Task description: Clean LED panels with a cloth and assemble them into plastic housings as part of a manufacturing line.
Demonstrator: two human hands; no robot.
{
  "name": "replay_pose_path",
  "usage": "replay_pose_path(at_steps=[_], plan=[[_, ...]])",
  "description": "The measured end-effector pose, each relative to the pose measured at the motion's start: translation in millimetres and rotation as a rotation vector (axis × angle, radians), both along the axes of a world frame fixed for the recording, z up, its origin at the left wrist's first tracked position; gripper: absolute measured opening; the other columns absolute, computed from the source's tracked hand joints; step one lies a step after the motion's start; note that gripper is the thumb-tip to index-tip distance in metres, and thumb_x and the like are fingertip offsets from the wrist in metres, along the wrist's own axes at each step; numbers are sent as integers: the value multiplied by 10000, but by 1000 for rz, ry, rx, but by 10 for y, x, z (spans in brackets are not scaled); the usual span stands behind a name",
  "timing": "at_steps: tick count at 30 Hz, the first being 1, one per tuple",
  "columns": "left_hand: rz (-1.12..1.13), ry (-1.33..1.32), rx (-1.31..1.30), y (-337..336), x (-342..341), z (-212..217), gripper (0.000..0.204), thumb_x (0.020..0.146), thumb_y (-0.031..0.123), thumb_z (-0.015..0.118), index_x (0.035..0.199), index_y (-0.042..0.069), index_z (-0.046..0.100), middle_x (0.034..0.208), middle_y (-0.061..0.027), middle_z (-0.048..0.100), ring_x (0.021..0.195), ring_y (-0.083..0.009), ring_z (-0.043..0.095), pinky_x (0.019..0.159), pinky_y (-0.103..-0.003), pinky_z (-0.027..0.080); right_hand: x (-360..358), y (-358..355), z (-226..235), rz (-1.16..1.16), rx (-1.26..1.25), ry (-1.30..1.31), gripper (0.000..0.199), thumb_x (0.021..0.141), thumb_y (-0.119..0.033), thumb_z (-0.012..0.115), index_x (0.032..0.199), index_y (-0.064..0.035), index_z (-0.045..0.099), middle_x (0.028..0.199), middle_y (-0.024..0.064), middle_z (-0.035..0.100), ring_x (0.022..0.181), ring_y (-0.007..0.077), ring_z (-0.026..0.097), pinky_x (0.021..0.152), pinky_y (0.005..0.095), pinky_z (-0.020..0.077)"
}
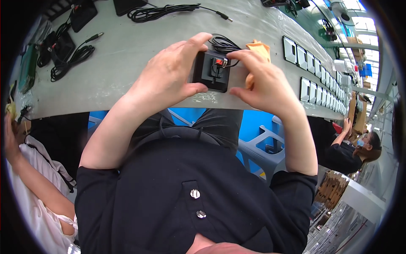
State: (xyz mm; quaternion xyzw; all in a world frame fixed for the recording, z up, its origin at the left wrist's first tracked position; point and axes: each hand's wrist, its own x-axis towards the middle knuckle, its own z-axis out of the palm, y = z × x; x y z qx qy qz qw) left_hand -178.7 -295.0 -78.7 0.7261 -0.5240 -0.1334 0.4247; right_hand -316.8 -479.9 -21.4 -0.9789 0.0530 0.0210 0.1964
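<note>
A grey tabletop (122, 55) with a glossy clear covering lies before you, and a flat black square device with a raised middle (212, 72) sits on it near the edge, between your two bare hands. Your left hand (169, 70) curves round the device's left side, forefinger at the far-left corner and thumb at the near-left one; whether it grips or only rests there, you cannot tell from this view. Your right hand (264, 80) is half curled, thumb and forefinger well spread, the forefinger by the device's far-right corner and the thumb just beside the near-right one. A small red and silver part (220, 62) shows on top of the device. Just beyond is a coiled thin black cable (224, 43), with a crumpled orange cloth (260, 50) to its right. Farther right stand two rows of white square pieces with black borders (313, 61). On the far left lies a looped black cable with a barrel plug (72, 61)
</note>
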Motion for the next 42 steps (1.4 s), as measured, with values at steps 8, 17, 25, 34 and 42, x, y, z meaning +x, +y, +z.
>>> replay_pose_path(at_steps=[8, 17, 25, 34, 42], plan=[[-27, 48, -120, -83, -52, -129, 743, 648, 95, 822, 1267, 79, 410, 1163, -119, 610, 1075, -297, 612, 894, -380, 499, -68, -134, -386, 22, 125, -180, 647, 665, -123, 784, 1262, -95, 535, 1238, 108, 553, 1077, 303, 594, 889, 377, 499], [-95, -314, 30, -193, -47, 49, 562, 657, 116, 806, 1158, 38, 564, 1189, -142, 585, 1083, -322, 581, 924, -377, 478, -102, -188, -487, 13, 183, -213, 719, 643, -68, 777, 1305, -58, 496, 1272, 141, 513, 1155, 318, 542, 963, 374, 467], [-67, -139, -19, -227, -88, -40, 496, 699, 133, 794, 1130, 27, 573, 1204, -133, 585, 1094, -298, 583, 916, -372, 485, -89, -144, -501, -5, 172, -216, 772, 628, -96, 785, 1325, -45, 456, 1233, 141, 523, 1100, 320, 575, 906, 378, 495], [-23, -296, 43, -238, -114, -26, 530, 697, 158, 806, 1152, 45, 559, 1216, -122, 597, 1181, -328, 543, 975, -409, 454, -137, -136, -469, 28, 101, -253, 740, 648, -122, 786, 1317, -42, 479, 1297, 147, 501, 1127, 318, 565, 927, 372, 487], [-52, -232, 75, -277, -225, 43, 676, 619, 133, 828, 1210, 62, 509, 1240, -141, 546, 1185, -341, 518, 972, -412, 454, -189, -224, -408, 6, 230, -186, 639, 682, -109, 763, 1286, -72, 555, 1263, 124, 569, 1132, 304, 573, 941, 360, 482]])
